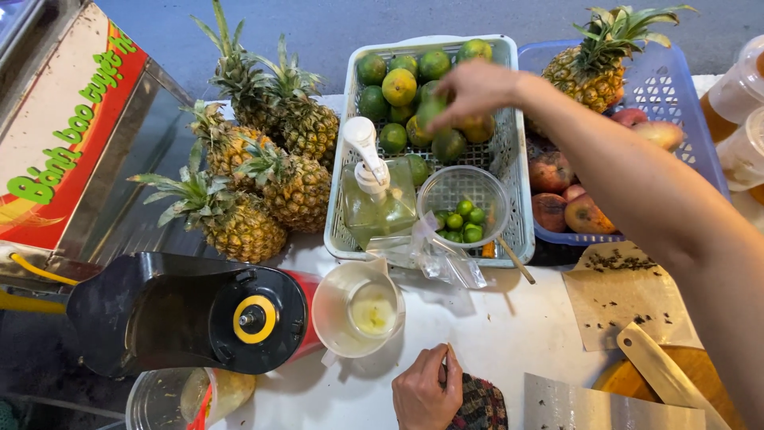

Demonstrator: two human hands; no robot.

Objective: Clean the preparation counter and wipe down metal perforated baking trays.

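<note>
1. Green citrus fruit (pixel 430 110), pinched in the right hand's (pixel 476 89) fingertips, hung over the white basket (pixel 517 191) at the table's far edge.
2. Pineapples (pixel 255 175) stood near the far-left corner, a black juicer (pixel 191 314) in front of them.
3. Left hand (pixel 426 392), fingers curled together, pressed a dark patterned cloth (pixel 480 406) at the near edge.
4. Blue basket (pixel 676 87) sat far right.

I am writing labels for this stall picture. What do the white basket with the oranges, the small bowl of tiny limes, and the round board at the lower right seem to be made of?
The white basket looks like moulded plastic: matte, with a regular open lattice. The small bowl seems to be clear thin plastic, since the basket mesh shows through it. The round board looks like wood, orange-brown and dull, though only part shows. The right hand reaches over the oranges.
</note>
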